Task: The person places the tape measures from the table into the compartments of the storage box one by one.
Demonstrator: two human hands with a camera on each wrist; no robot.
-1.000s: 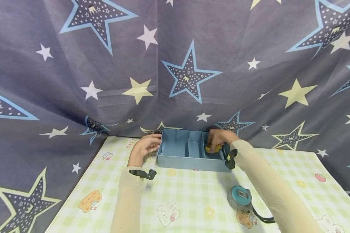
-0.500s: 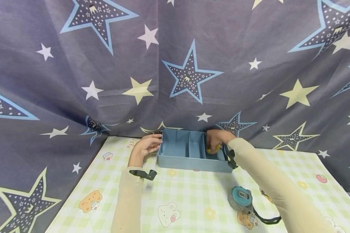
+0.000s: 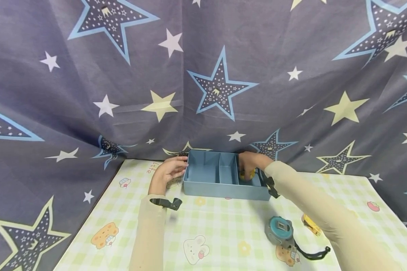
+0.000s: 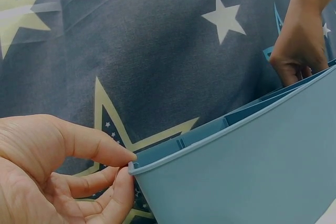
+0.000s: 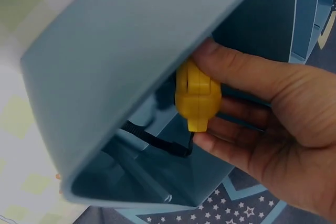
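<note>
A blue-grey divided box point(image 3: 227, 191) stands at the table's back edge against the curtain. My left hand point(image 3: 169, 171) is at its left end; the left wrist view shows the fingertips touching the rim corner from outside. My right hand point(image 3: 252, 163) reaches into the box's right compartment. There it grips a yellow tape measure point(image 5: 198, 95), thumb on one side and fingers on the other, as the right wrist view shows. A black cord point(image 5: 157, 140) hangs from the tape measure inside the compartment. In the head view the right hand hides most of it.
A teal and grey tape measure point(image 3: 280, 229) with a black strap point(image 3: 313, 257) lies on the checked tablecloth point(image 3: 224, 226), in front of the box to the right. Beside my right sleeve point(image 3: 319, 210) lies another yellow object point(image 3: 311, 225). The star curtain point(image 3: 203, 75) rises directly behind the box.
My right hand has shifted slightly left and deeper within the right compartment, still gripping the yellow tape measure. The right forearm moved rightward, uncovering the yellow object on the table. The left hand has stayed put.
</note>
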